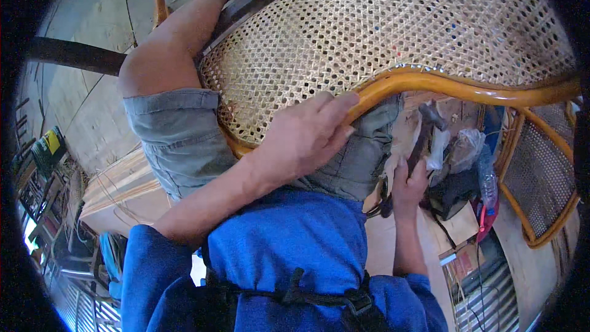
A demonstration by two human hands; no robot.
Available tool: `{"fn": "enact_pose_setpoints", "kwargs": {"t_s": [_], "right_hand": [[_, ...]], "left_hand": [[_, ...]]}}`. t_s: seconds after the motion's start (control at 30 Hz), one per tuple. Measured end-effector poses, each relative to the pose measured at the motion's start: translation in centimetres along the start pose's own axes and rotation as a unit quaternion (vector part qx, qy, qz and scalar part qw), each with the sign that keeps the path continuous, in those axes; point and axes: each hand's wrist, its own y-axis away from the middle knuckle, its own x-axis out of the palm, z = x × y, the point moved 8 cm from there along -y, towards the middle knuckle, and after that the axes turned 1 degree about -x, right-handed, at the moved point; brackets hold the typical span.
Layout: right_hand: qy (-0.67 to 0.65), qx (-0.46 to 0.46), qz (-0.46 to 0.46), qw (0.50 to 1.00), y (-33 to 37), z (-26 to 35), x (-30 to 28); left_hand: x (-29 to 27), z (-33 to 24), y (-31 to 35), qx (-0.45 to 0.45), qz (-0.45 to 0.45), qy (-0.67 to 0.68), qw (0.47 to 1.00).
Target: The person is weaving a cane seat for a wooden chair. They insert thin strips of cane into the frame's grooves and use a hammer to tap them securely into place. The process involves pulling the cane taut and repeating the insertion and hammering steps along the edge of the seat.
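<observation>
Across my lap lies a woven cane panel (369, 24), edged by a curved, glossy brown rattan frame (455, 88). My left hand (304, 138) is closed round the near edge of that frame, where it bends toward my lap. Lower and to the right, my right hand (409, 187) is wrapped around the handle of a hammer (423, 138). The hammer's dark head points away from me, apart from the frame, and the handle's lower end shows below my hand. Part of its grip is hidden by my fingers.
Beside my right hand are a clear plastic bag (467, 147), a plastic bottle (487, 181) and dark cloth. Another cane-and-rattan piece (544, 172) stands at far right. Stacked wooden boards (120, 193) lie left of my leg, and a dark wooden bar (80, 55) extends beyond my knee.
</observation>
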Motion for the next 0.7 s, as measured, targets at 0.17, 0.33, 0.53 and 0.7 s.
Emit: {"fn": "enact_pose_setpoints", "kwargs": {"t_s": [0.17, 0.33, 0.53, 0.7], "right_hand": [[0.084, 0.111, 0.001, 0.99, 6.2, -10.7, 4.4], [0.016, 0.075, -0.056, 0.995, 7.2, -9.1, 3.8], [-0.179, 0.023, -0.047, 0.982, 2.4, 4.9, -2.5], [-0.196, -0.007, 0.045, 0.98, 1.9, 11.4, 0.4]], "left_hand": [[1.3, 0.9, 3.0, -0.23, 0.04, 0.531, 0.815], [4.4, -0.5, 3.0, -0.228, 0.084, 0.744, 0.623], [5.5, -2.0, 3.0, -0.237, 0.134, 0.87, 0.411], [5.4, -2.5, 3.1, -0.248, 0.1, 0.865, 0.424]]}}
